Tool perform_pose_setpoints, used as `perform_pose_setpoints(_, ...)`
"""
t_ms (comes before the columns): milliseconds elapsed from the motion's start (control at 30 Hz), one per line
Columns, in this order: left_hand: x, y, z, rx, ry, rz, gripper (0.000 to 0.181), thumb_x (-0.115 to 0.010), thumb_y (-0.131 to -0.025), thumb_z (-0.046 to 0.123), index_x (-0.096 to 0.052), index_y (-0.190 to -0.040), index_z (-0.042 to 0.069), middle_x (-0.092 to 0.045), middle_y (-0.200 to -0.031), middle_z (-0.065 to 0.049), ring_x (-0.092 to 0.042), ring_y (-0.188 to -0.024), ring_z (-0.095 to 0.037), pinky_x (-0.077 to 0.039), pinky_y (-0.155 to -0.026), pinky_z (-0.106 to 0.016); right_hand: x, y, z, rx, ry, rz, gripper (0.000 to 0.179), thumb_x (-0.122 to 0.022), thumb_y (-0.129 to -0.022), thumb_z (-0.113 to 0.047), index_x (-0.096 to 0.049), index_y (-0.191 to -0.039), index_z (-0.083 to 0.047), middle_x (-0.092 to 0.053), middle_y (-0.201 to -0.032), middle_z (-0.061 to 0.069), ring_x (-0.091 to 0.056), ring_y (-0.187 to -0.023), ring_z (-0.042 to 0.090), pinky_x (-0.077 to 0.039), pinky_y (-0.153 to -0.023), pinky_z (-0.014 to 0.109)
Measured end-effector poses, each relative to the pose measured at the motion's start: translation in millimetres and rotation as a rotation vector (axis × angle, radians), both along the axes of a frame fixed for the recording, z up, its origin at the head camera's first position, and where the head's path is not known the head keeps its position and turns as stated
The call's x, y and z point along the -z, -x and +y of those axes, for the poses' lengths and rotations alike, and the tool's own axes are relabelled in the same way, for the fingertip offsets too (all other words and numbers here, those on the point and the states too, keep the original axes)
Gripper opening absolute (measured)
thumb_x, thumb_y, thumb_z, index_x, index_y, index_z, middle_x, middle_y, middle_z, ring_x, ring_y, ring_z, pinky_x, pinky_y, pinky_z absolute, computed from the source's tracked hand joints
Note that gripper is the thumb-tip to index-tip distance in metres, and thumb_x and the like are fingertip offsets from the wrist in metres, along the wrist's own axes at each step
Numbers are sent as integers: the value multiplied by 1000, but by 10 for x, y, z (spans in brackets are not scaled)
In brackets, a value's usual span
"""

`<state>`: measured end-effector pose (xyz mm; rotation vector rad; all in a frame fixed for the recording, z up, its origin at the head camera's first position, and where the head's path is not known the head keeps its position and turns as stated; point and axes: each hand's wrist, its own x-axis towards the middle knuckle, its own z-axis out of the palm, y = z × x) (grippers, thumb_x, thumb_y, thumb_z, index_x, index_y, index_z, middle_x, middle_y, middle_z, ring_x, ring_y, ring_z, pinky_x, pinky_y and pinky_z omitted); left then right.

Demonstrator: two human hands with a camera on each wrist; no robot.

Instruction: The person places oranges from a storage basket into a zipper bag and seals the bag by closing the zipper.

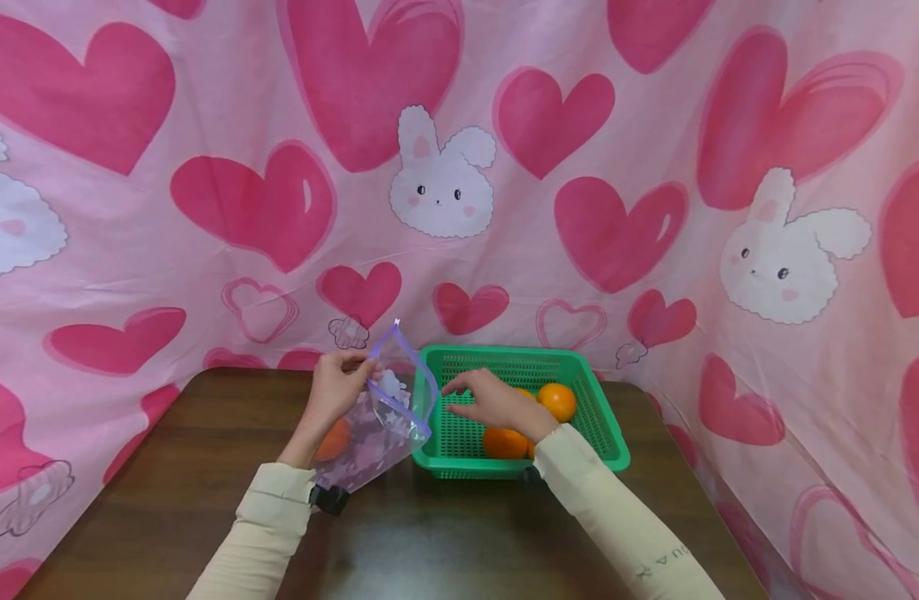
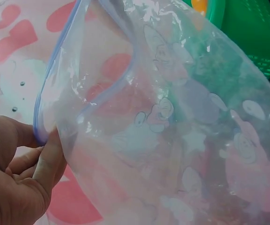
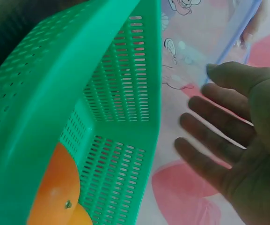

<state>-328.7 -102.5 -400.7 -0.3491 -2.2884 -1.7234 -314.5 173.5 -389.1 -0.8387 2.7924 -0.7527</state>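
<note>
A clear zip bag (image 1: 380, 433) with a purple rim and printed cartoon figures hangs with its mouth spread. My left hand (image 1: 337, 385) pinches the rim at one corner, seen close in the left wrist view, where the hand (image 2: 25, 171) has thumb and fingers together on it. An orange (image 1: 333, 440) shows at the bag's lower left; whether it lies inside, I cannot tell. My right hand (image 1: 489, 402) holds nothing, its fingers extended toward the bag's mouth above the green basket (image 1: 521, 473). In the right wrist view the thumb (image 3: 237, 75) is close to the rim; contact is unclear.
Several oranges (image 1: 556, 402) lie in the basket, mostly on its right side, partly hidden by my right forearm. Basket and bag are on a dark wooden table (image 1: 399, 542). A pink cloth (image 1: 519, 250) with hearts and rabbits hangs behind and beside it.
</note>
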Motion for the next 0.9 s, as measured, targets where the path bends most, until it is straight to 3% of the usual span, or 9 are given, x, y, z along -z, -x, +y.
perform_pose_setpoints(333, 23, 21, 12, 26, 0, -16, 20, -63, -99, 0, -68, -110, -16, -73, -95, -30, -75, -84, -33, -62, -70, -26, 62, -41, 148, 19, -105, -85, 38, -69, -98, -24, -67, -132, -9, -65, -134, 9, -55, -126, 30, -54, -102, 45)
perform_pose_setpoints(500, 35, 7, 6, 29, 27, 16, 21, -63, -98, -1, -68, -111, -17, -73, -95, -29, -75, -83, -33, -61, -69, -23, 75, -49, 208, 20, -146, -101, 37, -69, -98, -23, -68, -130, -6, -66, -134, 10, -54, -126, 30, -53, -103, 45)
perform_pose_setpoints(733, 73, 11, 8, 37, 58, 28, 21, -62, -98, -1, -69, -111, -16, -74, -97, -29, -75, -84, -34, -63, -72, -30, 118, -51, 292, 74, -227, -131, 37, -73, -95, -23, -70, -128, -8, -66, -132, 8, -53, -123, 30, -52, -104, 47)
perform_pose_setpoints(900, 82, 2, 13, 26, 86, 10, 21, -62, -99, 1, -70, -111, -15, -74, -97, -27, -74, -83, -32, -61, -69, -22, 164, -57, 348, 77, -274, -141, 37, -74, -94, -18, -69, -129, -6, -67, -132, 8, -58, -118, 28, -54, -102, 45)
